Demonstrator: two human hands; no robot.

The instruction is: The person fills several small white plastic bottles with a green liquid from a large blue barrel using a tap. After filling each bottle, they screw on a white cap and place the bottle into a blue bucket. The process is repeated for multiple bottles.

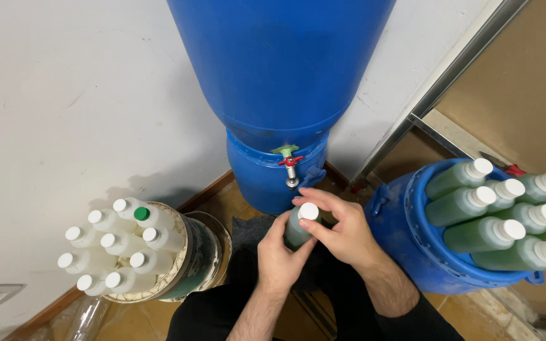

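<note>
Gripping capped bottle, blue drum, white wall

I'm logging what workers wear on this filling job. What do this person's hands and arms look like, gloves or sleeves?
Both hands are bare: no gloves, rings or watch show on the left hand or the right hand. The forearms are uncovered too; dark sleeves are pushed up toward the elbows, clearest on the right arm.

The scene is evenly and brightly lit from above. A soft shadow falls on the white wall behind the bucket of capped bottles. A faint sheen marks the blue barrel. Focus is sharp throughout; straight edges bow towards the frame's corners.
</note>
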